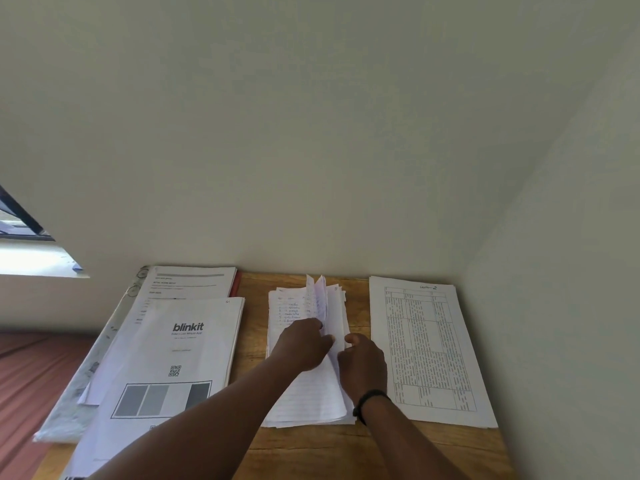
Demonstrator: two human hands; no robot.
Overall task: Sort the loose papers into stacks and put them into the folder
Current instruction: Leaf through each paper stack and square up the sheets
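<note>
Three paper piles lie on a wooden table (311, 448). The middle stack of lined handwritten sheets (304, 400) has several sheets lifted upright at its far end. My left hand (304, 344) pinches those raised sheets near their middle. My right hand (363, 365), with a black wristband, grips the stack's right edge. A printed "blinkit" stack (173, 358) lies at the left. A stack with printed tables (429, 351) lies at the right. An open ring binder (135, 292) sits under more printed sheets (190, 282) at the back left.
A pale wall stands right behind the table and along its right side. A window opening (31, 244) shows at the far left. Reddish floor (31, 382) lies beyond the table's left edge. Bare wood shows at the front of the table.
</note>
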